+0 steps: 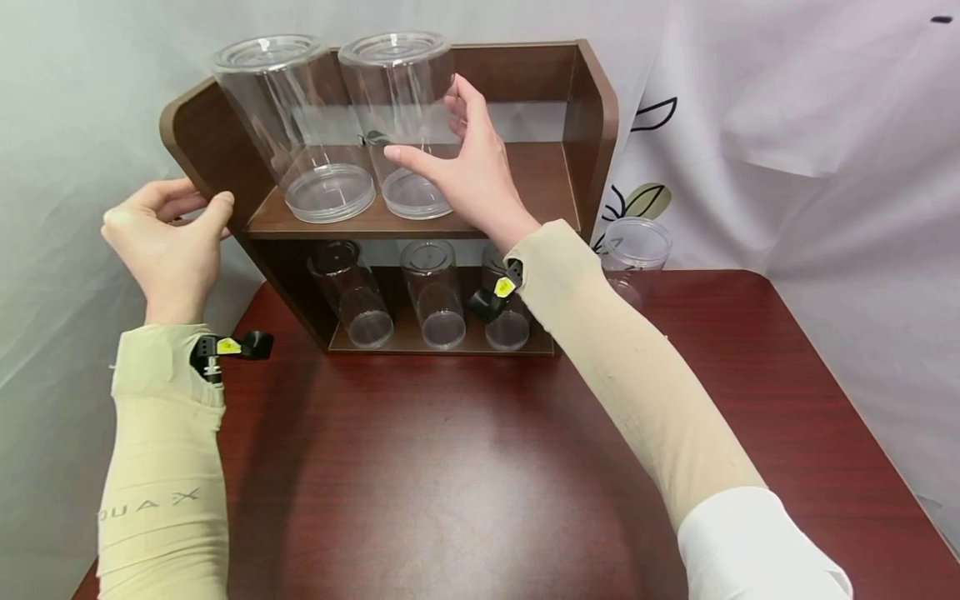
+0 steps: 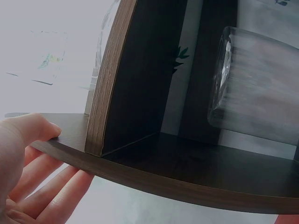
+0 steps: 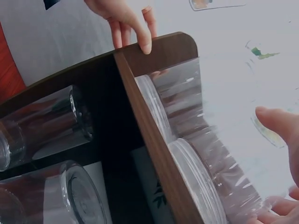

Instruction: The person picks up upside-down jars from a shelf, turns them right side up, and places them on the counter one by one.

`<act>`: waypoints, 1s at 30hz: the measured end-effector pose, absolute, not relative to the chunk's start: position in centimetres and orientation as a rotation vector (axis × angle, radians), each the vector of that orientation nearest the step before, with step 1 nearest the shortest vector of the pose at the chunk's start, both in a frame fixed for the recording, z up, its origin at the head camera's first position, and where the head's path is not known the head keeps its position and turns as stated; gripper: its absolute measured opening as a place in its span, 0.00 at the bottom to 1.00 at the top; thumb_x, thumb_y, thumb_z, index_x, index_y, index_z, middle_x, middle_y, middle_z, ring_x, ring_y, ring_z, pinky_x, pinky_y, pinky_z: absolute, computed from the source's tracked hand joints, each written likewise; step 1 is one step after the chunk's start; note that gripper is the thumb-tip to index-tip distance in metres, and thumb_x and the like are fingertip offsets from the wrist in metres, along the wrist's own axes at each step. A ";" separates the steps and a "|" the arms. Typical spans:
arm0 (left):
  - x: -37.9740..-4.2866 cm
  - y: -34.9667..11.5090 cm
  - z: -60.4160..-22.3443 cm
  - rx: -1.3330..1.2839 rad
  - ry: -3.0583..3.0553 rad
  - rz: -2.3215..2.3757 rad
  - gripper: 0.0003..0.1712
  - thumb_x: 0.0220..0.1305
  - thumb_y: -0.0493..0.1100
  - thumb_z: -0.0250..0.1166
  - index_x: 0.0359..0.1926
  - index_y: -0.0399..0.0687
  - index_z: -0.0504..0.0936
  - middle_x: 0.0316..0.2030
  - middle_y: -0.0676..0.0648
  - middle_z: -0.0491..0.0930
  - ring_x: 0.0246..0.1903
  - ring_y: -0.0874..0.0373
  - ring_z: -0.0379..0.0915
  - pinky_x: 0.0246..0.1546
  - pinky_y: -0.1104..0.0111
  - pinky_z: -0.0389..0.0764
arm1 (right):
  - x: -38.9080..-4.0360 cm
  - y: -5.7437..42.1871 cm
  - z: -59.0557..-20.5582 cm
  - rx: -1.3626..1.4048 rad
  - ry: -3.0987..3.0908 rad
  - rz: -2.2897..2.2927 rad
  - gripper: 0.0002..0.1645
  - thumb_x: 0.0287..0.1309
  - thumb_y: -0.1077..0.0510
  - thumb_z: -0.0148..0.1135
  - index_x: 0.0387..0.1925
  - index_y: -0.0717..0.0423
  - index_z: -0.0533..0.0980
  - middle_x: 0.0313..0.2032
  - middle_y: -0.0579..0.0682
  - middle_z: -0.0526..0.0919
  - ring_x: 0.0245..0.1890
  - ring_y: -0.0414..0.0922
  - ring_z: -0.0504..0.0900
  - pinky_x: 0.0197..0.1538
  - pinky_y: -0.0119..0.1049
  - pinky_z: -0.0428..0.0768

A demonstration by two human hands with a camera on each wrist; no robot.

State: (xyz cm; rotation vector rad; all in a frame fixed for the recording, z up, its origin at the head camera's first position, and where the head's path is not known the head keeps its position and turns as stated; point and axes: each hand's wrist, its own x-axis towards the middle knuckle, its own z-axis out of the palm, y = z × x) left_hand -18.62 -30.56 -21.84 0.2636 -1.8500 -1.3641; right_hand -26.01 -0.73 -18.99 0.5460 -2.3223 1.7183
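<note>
My left hand [image 1: 167,242] grips the left side panel of a brown wooden shelf [image 1: 592,125], thumb on one face and fingers on the other. My right hand [image 1: 476,162] curves round a large clear jar [image 1: 401,117] on the upper level. In the head view its thumb lies in front of the jar and its fingers lie along the jar's right side; exact finger contact is hard to see. A second large clear jar [image 1: 303,125] stands just left of it. Both jars are upside down, lids [image 3: 198,182] on the shelf board.
On the lower level stand several smaller clear jars [image 1: 433,292]; my right forearm crosses in front of the rightmost one. Another clear jar [image 1: 637,246] is on the red-brown table [image 1: 450,467], right of the shelf. White curtains [image 1: 810,100] hang behind and at the sides.
</note>
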 end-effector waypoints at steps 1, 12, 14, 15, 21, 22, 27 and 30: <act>-18.6 -30.6 -21.8 0.262 -1.848 -1.365 0.11 0.55 0.38 0.73 0.40 0.42 0.91 0.28 0.55 0.86 0.19 0.67 0.80 0.27 0.82 0.80 | -26.0 -0.7 -19.0 0.548 -2.312 1.725 0.67 0.50 0.43 0.81 0.80 0.44 0.48 0.72 0.39 0.62 0.69 0.36 0.63 0.65 0.20 0.60; -18.4 -30.4 -21.8 0.253 -1.842 -1.362 0.11 0.54 0.37 0.73 0.40 0.41 0.90 0.27 0.55 0.85 0.18 0.67 0.79 0.26 0.82 0.80 | -24.4 0.1 -18.4 0.606 -2.152 1.843 0.64 0.50 0.50 0.81 0.79 0.45 0.50 0.69 0.41 0.64 0.68 0.39 0.64 0.65 0.23 0.64; -18.3 -30.4 -21.8 0.253 -1.841 -1.364 0.11 0.54 0.37 0.73 0.40 0.41 0.91 0.27 0.55 0.85 0.19 0.67 0.80 0.26 0.82 0.80 | -24.0 0.3 -18.2 0.625 -2.140 1.849 0.64 0.51 0.51 0.81 0.79 0.46 0.50 0.69 0.41 0.64 0.68 0.39 0.64 0.66 0.24 0.64; -18.3 -30.4 -21.8 0.253 -1.841 -1.366 0.10 0.54 0.37 0.73 0.40 0.41 0.91 0.27 0.55 0.85 0.19 0.67 0.80 0.26 0.82 0.80 | -23.7 0.5 -18.2 0.633 -2.136 1.847 0.64 0.51 0.51 0.81 0.80 0.46 0.50 0.70 0.41 0.64 0.68 0.39 0.64 0.66 0.24 0.64; -18.4 -30.3 -21.9 0.257 -1.846 -1.363 0.11 0.55 0.37 0.74 0.41 0.42 0.91 0.28 0.56 0.85 0.20 0.68 0.80 0.27 0.83 0.80 | -21.4 1.2 -17.2 0.654 -2.089 1.879 0.63 0.51 0.54 0.81 0.79 0.48 0.51 0.70 0.41 0.65 0.68 0.36 0.65 0.66 0.22 0.63; -18.5 -30.2 -21.9 0.256 -1.847 -1.363 0.11 0.55 0.37 0.74 0.41 0.42 0.91 0.28 0.56 0.85 0.20 0.68 0.80 0.27 0.83 0.80 | -20.8 1.3 -17.0 0.660 -2.071 1.894 0.62 0.51 0.55 0.81 0.79 0.48 0.51 0.69 0.42 0.65 0.68 0.36 0.65 0.66 0.22 0.63; -18.4 -30.1 -21.9 0.260 -1.847 -1.363 0.11 0.55 0.38 0.74 0.41 0.42 0.91 0.29 0.56 0.86 0.20 0.68 0.81 0.27 0.83 0.80 | -18.1 1.9 -16.4 0.736 -1.989 1.899 0.59 0.51 0.60 0.79 0.77 0.55 0.54 0.68 0.46 0.68 0.67 0.37 0.67 0.67 0.23 0.63; -18.3 -30.0 -21.8 0.262 -1.854 -1.353 0.12 0.55 0.39 0.74 0.42 0.43 0.91 0.29 0.56 0.86 0.20 0.69 0.81 0.28 0.83 0.79 | -17.3 2.2 -16.6 0.789 -1.940 1.893 0.57 0.50 0.63 0.79 0.76 0.58 0.56 0.68 0.48 0.69 0.66 0.37 0.68 0.68 0.24 0.63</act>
